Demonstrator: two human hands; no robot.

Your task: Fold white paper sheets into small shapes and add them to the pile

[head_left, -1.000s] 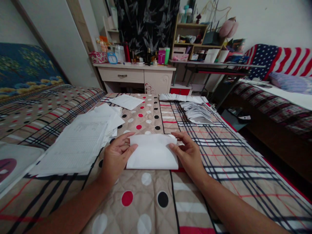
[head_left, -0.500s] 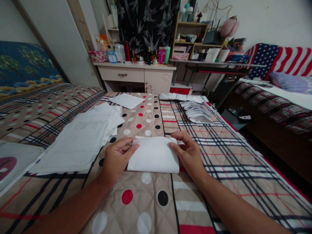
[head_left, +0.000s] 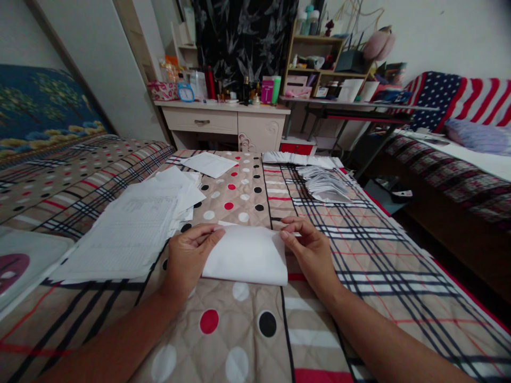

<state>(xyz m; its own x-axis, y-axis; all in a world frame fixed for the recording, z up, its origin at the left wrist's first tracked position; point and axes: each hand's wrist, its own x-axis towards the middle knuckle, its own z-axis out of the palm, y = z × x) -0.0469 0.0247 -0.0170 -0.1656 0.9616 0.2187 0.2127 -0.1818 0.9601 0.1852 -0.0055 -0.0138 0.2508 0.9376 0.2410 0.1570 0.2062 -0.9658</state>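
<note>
At six o'clock, my left hand [head_left: 186,256] and right hand [head_left: 314,256] pinch the white paper [head_left: 245,256], now slightly nearer me, its bend seemingly unpressed.

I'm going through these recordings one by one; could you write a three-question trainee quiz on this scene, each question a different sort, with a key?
1. True or false: the left hand and the right hand both grip the folded white paper.
2. Fill in: the pile of loose papers on the quilt lies nearer the ____ hand.
3. Choose: what colour is the rim of the clock on the dresser? A) red B) blue C) green

Key: 1. True. 2. Left. 3. B.
</note>
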